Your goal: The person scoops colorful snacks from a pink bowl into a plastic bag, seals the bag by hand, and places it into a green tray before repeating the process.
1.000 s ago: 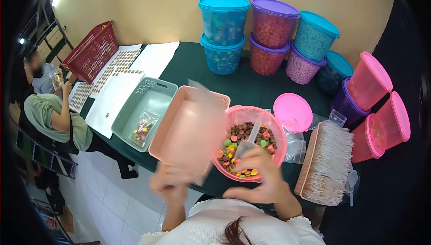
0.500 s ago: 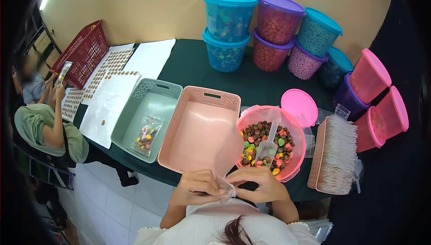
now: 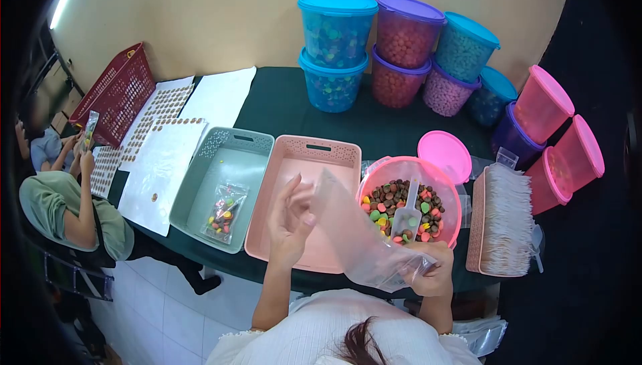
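A clear plastic bag [image 3: 361,241] hangs between my hands, its top edge pinched in my right hand [image 3: 431,270]. My left hand [image 3: 289,221] is raised over the pink tray [image 3: 321,143], fingers apart, beside the far end of the bag. Behind my right hand, a pink tub [image 3: 457,214] contains brown, pink, green and yellow candies and a clear scoop [image 3: 406,218]. The green tray [image 3: 200,171] at the left holds a filled candy bag [image 3: 226,214].
Lidded candy tubs [image 3: 338,31] stand at the back. A pink lid [image 3: 445,157] lies behind the open tub. Stacked packets [image 3: 508,224] fill a basket at right. At left are a red basket [image 3: 120,97], white sheets [image 3: 160,171] with small round pieces, and a seated person [image 3: 73,211] holding a packet.
My hands have moved apart and up. The left one has let go of the bag and opened; the right has carried the bag rightward, and it now stretches out between them.
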`<state>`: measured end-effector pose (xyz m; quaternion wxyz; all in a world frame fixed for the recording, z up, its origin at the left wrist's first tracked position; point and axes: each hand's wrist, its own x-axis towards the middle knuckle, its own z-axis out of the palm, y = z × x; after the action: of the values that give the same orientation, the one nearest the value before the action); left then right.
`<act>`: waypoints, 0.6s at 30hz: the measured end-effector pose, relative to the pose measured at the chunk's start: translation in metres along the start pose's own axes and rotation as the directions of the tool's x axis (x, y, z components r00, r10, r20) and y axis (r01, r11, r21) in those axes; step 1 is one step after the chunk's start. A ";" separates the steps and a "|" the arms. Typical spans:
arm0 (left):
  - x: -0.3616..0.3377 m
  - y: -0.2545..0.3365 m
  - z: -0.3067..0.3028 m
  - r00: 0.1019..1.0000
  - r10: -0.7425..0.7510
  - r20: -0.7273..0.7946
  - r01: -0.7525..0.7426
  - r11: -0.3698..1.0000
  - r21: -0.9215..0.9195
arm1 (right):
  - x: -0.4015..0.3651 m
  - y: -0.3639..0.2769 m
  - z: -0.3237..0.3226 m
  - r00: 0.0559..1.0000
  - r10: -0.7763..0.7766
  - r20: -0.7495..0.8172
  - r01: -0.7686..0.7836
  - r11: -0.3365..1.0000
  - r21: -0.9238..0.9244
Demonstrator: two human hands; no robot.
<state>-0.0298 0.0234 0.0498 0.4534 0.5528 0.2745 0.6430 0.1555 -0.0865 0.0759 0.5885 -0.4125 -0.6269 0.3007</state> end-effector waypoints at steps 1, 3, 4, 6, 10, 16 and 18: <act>-0.001 -0.001 0.003 0.989 -0.146 0.034 0.150 0.960 -0.238 | -0.001 0.001 -0.001 0.999 0.013 -0.046 -0.012 1.000 0.028; -0.008 -0.010 0.002 0.984 -0.174 0.029 0.176 0.954 -0.244 | -0.003 0.003 -0.004 0.997 0.046 -0.066 -0.041 0.996 0.085; -0.011 -0.017 0.000 0.989 -0.147 -0.021 0.142 0.978 -0.155 | -0.003 0.004 -0.006 0.993 0.085 -0.082 -0.072 0.986 0.151; -0.010 -0.023 -0.001 0.990 -0.119 -0.073 0.114 0.991 -0.065 | -0.003 0.005 -0.012 0.989 0.135 -0.056 -0.125 0.980 0.157; -0.007 -0.034 -0.001 0.966 0.249 -0.074 -0.216 0.927 0.308 | 0.002 0.010 -0.010 0.956 0.250 -0.152 -0.222 0.959 0.178; -0.002 -0.036 -0.010 0.989 0.106 -0.102 -0.069 0.947 0.313 | 0.013 0.036 -0.016 0.919 0.359 -0.164 -0.325 0.924 0.201; -0.001 -0.036 -0.017 0.998 -0.022 -0.051 0.036 0.957 0.288 | 0.014 0.037 -0.023 0.909 0.405 -0.094 -0.379 0.901 0.213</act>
<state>-0.0358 0.0407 0.0150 0.3705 0.5937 0.3843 0.6022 0.1843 -0.0586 0.0534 0.5937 -0.4919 -0.4577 0.4427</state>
